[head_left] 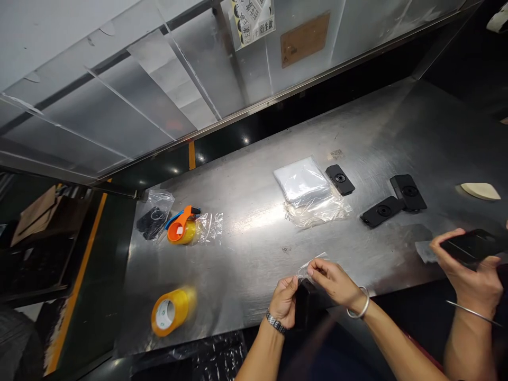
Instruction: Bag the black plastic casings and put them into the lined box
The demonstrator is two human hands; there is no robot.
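My left hand (282, 302) grips the edge of a black phone-sized case (305, 306), which stands on end at the table's front edge. My right hand (332, 280) pinches a small piece of clear plastic film (311, 266) just above that case. Farther back on the steel table (246, 286) lie several black phone cases with round centre rings, one of them (340, 180) next to a white packet in a clear plastic bag (304, 182). None of these touches my hands.
A co-worker's hand (466, 259) holds a black phone at the right. To the left are an orange tape dispenser (183, 227), a yellow tape roll (170, 312) and a clear bag of dark items (154, 219). A beige pad (481, 191) lies far right. A steel wall backs the table.
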